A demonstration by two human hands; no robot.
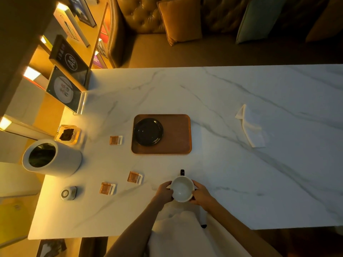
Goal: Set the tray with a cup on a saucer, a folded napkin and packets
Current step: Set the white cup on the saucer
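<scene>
A brown wooden tray (176,140) lies mid-table with a black saucer (148,132) on its left half. Near the table's front edge, a cup (181,188), white inside with a dark handle pointing away from me, is held between both hands. My left hand (164,191) grips its left side and my right hand (201,194) grips its right side. A white napkin (250,127), loosely folded, lies on the table to the right of the tray. Three orange packets lie left of the tray: one (115,140) beside it, two (134,177) (107,188) closer to me.
A white cylinder container (50,158), a small glass dish with dark contents (66,135) and a small round device (68,193) stand at the table's left. An acrylic menu stand (65,90) is at the back left. A cushioned sofa (204,30) runs behind the marble table (241,182).
</scene>
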